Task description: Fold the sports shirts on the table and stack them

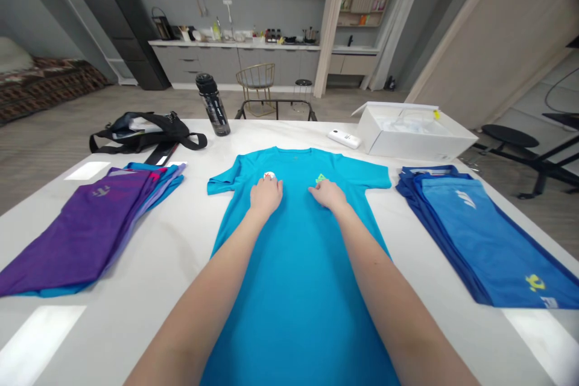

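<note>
A turquoise short-sleeved T-shirt [294, 265] lies spread flat, front up, its collar at the far end and its hem running out of view near me. My left hand [266, 194] rests on its chest by a round white badge [269, 175], fingers curled down and closed at the fabric. Level with it, my right hand [329, 194] is on the other side of the chest at a green triangular logo [321, 178], with thumb and fingers pinched together on the cloth. My palms hide the undersides of the fingers.
Folded purple shirts [85, 229] lie left, folded blue shirts [470, 217] right, on the white table [172, 253]. Toward the back are a black bag [154, 131], a dark bottle [213, 105], a white handheld device [344, 138] and an open white box [407, 143].
</note>
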The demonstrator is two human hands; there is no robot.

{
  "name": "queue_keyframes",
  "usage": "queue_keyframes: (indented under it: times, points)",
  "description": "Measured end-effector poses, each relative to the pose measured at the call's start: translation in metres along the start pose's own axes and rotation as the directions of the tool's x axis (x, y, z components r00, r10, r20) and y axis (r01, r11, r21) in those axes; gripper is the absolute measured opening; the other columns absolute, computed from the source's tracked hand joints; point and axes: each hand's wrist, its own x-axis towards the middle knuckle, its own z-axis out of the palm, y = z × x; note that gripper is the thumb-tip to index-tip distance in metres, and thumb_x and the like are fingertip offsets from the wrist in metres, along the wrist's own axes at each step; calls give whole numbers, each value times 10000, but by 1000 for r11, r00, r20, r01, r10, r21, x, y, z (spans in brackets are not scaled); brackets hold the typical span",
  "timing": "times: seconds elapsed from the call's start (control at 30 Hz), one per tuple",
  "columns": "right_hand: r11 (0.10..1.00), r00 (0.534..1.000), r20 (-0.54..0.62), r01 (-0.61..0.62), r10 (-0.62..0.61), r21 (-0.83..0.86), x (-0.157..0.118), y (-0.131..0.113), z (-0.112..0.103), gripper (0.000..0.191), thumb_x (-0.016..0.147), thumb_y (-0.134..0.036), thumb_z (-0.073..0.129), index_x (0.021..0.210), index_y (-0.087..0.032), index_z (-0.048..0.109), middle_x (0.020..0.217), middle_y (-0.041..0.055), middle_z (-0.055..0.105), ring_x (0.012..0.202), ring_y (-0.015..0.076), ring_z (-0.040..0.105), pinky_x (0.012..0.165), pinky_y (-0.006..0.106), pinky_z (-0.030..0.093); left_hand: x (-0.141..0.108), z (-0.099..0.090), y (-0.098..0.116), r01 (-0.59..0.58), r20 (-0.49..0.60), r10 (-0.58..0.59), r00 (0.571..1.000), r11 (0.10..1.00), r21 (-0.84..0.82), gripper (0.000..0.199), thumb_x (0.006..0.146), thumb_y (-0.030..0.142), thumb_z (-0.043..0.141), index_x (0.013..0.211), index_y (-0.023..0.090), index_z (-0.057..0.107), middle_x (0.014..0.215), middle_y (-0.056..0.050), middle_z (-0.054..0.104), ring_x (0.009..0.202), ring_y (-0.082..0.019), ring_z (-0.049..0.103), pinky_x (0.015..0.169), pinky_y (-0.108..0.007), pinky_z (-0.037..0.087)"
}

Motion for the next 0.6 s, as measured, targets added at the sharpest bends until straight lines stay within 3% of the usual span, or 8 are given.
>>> queue_keyframes:
  times: [0.13, 0.27, 0.37, 0.47, 0.53, 0.6]
  points:
    - [994, 942, 331, -82, 53, 72, 41, -14, -27, 397, 981, -439, 552, 744, -140, 662, 647, 75, 689, 492, 139, 601, 528, 255, 456, 60, -17, -7, 214, 241, -194, 951, 975, -61, 496, 1000, 483, 379, 1120, 132, 708, 1211, -223, 702, 1149, -348, 662, 941, -432, 495]
    - [994, 844, 536, -72, 20, 76, 66, -13, -37, 432, 946, -469, 627, 672, -137, 650, 635, 71, 697, 460, 114, 581, 452, 220, 392, 96, -19, -26, 233, 448, -145, 882, 961, -146, 445, 972, 463, 456, 833, 138, 727, 874, -139, 778, 764, -233, 732, 708, -308, 531]
    - [997, 792, 610, -49, 2, 60, 77, -8, -38, 441, 921, -521, 645, 696, -142, 669, 657, 82, 720, 487, 128, 609, 437, 216, 392, 106, -14, -38, 243, 538, -92, 838, 945, -217, 442, 968, 447, 463, 742, 144, 692, 793, -96, 771, 598, -162, 675, 562, -251, 479]
    - [987, 844, 528, 11, -95, 160, 83, -5, -37, 417, 923, -520, 637, 743, -146, 676, 643, 73, 714, 447, 116, 567, 419, 216, 377, 109, -10, -55, 275, 520, -66, 852, 901, -337, 431, 941, 485, 502, 758, 145, 692, 799, -91, 768, 566, -146, 650, 503, -238, 440]
    - [950, 914, 363, 67, -181, 304, 87, -4, -33, 345, 944, -472, 618, 814, -156, 667, 675, 58, 716, 445, 103, 550, 429, 210, 388, 110, -11, -73, 303, 427, -116, 897, 863, -403, 412, 939, 494, 491, 865, 151, 707, 870, -94, 775, 617, -156, 673, 513, -239, 450]
    - [910, 964, 185, 103, -190, 402, 92, -4, -27, 268, 965, -414, 585, 886, -167, 653, 744, 54, 727, 486, 103, 575, 469, 206, 426, 110, -17, -95, 347, 307, -236, 922, 855, -386, 388, 944, 466, 468, 999, 161, 702, 973, -109, 775, 725, -185, 707, 580, -256, 492]
